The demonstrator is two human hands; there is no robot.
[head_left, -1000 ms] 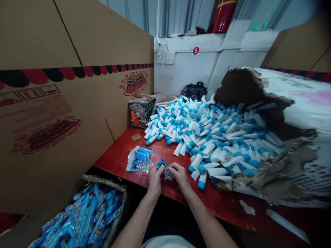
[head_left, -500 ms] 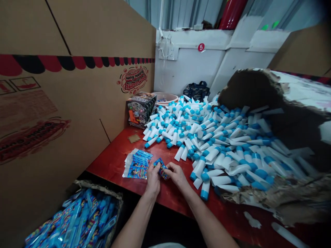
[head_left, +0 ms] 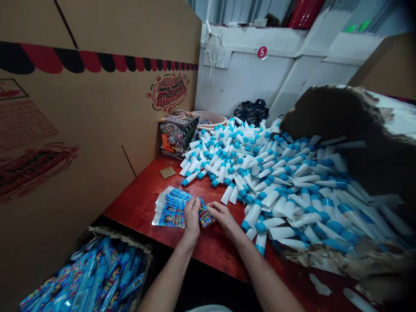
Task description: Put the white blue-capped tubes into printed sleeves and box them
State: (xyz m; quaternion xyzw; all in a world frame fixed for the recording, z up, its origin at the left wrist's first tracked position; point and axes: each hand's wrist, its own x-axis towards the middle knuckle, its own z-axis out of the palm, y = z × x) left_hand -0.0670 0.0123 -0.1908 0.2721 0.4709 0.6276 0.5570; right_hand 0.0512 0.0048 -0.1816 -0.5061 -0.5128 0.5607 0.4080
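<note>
A small blue printed plastic wrapper (head_left: 205, 215) is held upright between my hands, over the red table. My left hand (head_left: 192, 220) is closed round its left side, thumb on top. At its right edge, my right hand (head_left: 222, 217) pinches with thumb and forefinger; the fingertips are partly hidden. Just left of my left hand lies a fanned stack of similar blue wrappers (head_left: 172, 211) with clear ends. To the right of my right hand spreads a large heap of white tubes with blue caps (head_left: 253, 212).
An open carton of filled blue packs (head_left: 87, 277) stands low at left. Tall cardboard (head_left: 97, 121) walls the left side. Behind are a printed box (head_left: 177, 136), a pink basin (head_left: 214, 119) and a dark bag (head_left: 251, 112). Torn cardboard (head_left: 325, 108) surrounds the heap at right.
The wrapper has turned and more of its printed face shows. My left hand has become more upright, its fingers now together behind the wrapper. The view has shifted slightly.
</note>
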